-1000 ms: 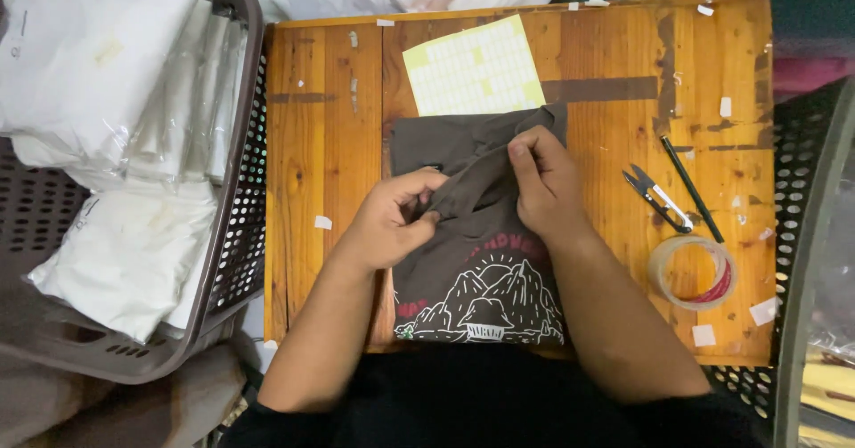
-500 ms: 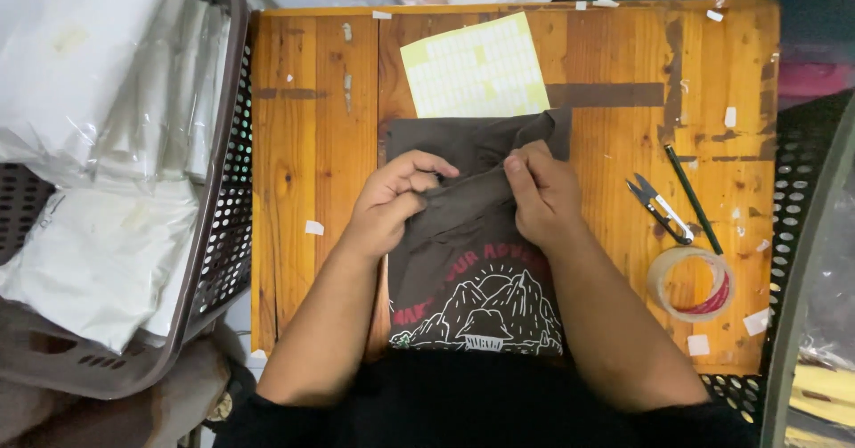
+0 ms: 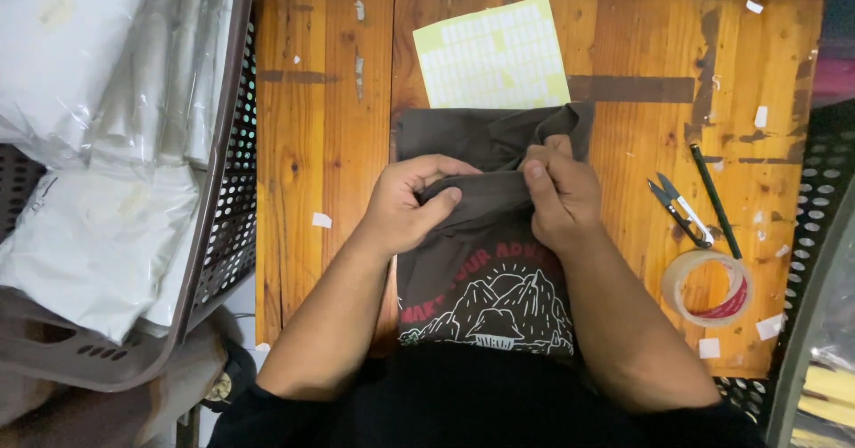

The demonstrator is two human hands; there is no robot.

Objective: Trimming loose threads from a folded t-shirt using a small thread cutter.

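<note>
A dark brown T-shirt point(image 3: 485, 270) with a white and red mountain print lies on the wooden table point(image 3: 321, 145) in front of me. My left hand point(image 3: 405, 203) pinches a fold of the shirt's cloth at its upper left. My right hand point(image 3: 559, 194) grips the bunched cloth at the upper right. Both hands hold the same raised fold between them, close together. A pale yellow sheet of small stickers point(image 3: 494, 54) lies beyond the shirt, its near edge tucked under the cloth.
A grey plastic basket point(image 3: 209, 234) full of white plastic mailer bags point(image 3: 89, 127) stands left of the table. At the right lie small thread snips point(image 3: 679, 209), a dark green pen point(image 3: 715, 200) and a roll of clear tape point(image 3: 708, 288). Bits of white sticker dot the wood.
The view has shifted left and closer. My hands have gathered the shirt's upper part into a tighter fold and moved slightly nearer each other.
</note>
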